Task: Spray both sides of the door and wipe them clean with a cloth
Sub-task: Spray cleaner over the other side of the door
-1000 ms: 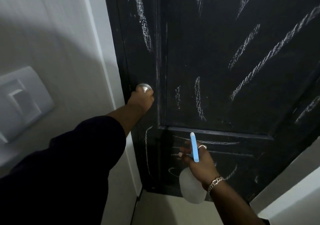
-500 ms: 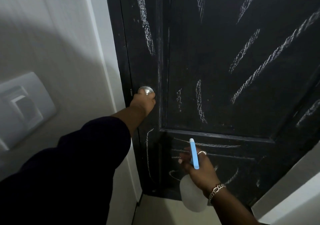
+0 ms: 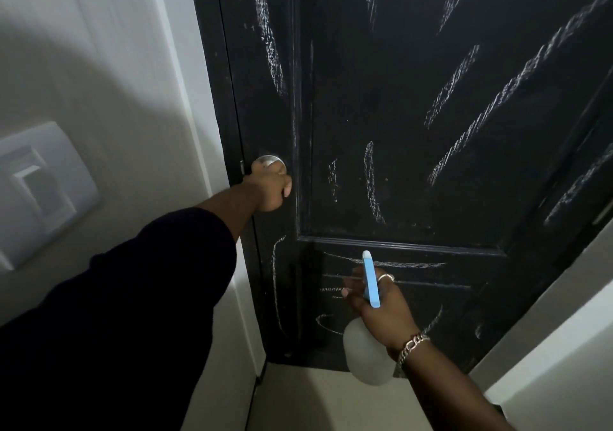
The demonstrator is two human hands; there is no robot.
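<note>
Chalk-streaked black door (image 3: 414,115), no writing legible; left hand (image 3: 270,190) wraps the one knob (image 3: 269,162), right hand (image 3: 381,308) grips one spray bottle (image 3: 366,357).

left grip (image 3: 270,192) curled, arm outstretched; right grip (image 3: 381,308) curled, held lower.

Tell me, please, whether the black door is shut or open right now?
Shut, as far as shows: the door sits against its frame beside the wall, no gap visible. The left hand grips the knob.
</note>
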